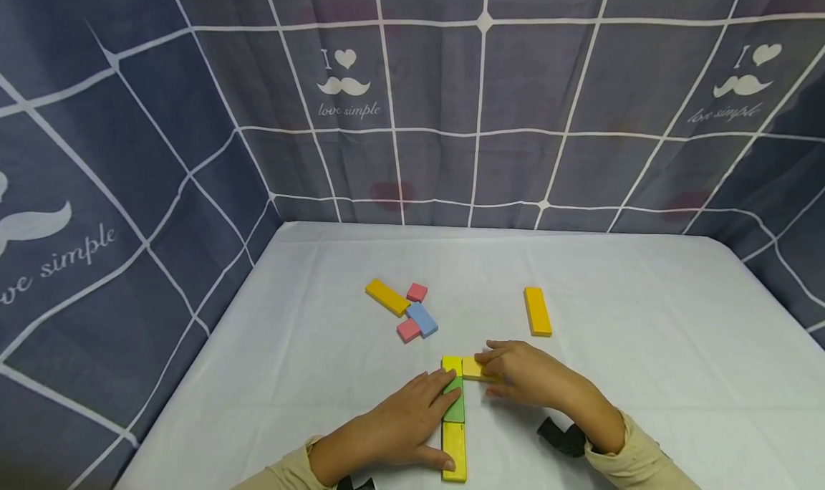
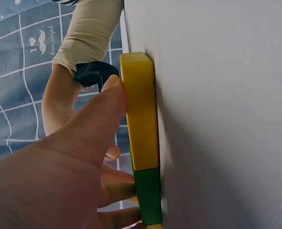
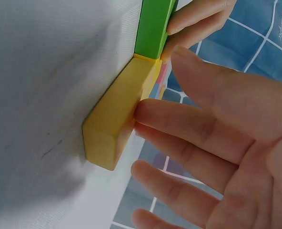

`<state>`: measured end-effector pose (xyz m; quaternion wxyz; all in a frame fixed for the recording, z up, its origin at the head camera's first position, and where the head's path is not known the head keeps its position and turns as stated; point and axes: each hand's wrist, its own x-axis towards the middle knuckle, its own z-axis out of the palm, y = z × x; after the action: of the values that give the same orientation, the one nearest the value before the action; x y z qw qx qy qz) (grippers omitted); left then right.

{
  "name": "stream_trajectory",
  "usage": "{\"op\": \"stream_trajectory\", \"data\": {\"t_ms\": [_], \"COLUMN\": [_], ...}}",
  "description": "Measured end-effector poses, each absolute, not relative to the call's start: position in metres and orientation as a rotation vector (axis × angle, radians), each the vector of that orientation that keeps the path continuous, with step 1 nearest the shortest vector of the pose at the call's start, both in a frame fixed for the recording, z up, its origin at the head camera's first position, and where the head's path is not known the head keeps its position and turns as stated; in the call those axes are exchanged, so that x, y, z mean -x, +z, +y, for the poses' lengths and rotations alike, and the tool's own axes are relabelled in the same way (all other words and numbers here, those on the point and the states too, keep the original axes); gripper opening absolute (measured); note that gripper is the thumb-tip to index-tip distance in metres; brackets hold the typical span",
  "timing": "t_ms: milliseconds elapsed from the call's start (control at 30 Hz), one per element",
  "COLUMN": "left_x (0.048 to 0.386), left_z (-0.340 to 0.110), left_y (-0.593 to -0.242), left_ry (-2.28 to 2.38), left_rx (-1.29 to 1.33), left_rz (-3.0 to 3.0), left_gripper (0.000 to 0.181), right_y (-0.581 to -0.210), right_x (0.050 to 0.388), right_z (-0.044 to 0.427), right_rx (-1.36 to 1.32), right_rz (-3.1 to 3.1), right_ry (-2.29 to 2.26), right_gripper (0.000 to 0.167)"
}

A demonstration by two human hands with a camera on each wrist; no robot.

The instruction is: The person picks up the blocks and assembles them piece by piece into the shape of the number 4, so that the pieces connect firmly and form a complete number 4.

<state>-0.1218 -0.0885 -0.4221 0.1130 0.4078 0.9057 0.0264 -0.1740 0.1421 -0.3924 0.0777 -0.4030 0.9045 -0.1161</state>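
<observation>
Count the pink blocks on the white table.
2: the farther pink block lies just beyond the blue block; the nearer pink block lies beside the blue block's left edge.

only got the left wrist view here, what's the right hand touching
Observer: The right hand touches a pale yellow block.
Operator: any loose pieces further out
Observer: Yes, a cluster toward the left: a long orange-yellow block, a blue block and two small pink blocks.
Operator: anything lying by itself
Observer: A lone orange-yellow block lies beyond the right hand, apart from the rest.
</observation>
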Motion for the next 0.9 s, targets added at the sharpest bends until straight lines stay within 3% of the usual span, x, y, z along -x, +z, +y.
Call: {"op": "stream_trajectory", "data": {"t_ms": [900], "left_x": [0.1223], "left_z": [-0.0884], "left_y": [-0.4226], "left_ry": [0.077], "left_rx": [-1.205], "left_rz": [2.661], "left_gripper": [0.091], "right_y": [-0.3920], "right_x": [0.1736], "right_z": [0.1427], "right_rx": [1.187], "right_rz": [2.694], "right_ry": [-0.360], "right_gripper": [0.032]}}
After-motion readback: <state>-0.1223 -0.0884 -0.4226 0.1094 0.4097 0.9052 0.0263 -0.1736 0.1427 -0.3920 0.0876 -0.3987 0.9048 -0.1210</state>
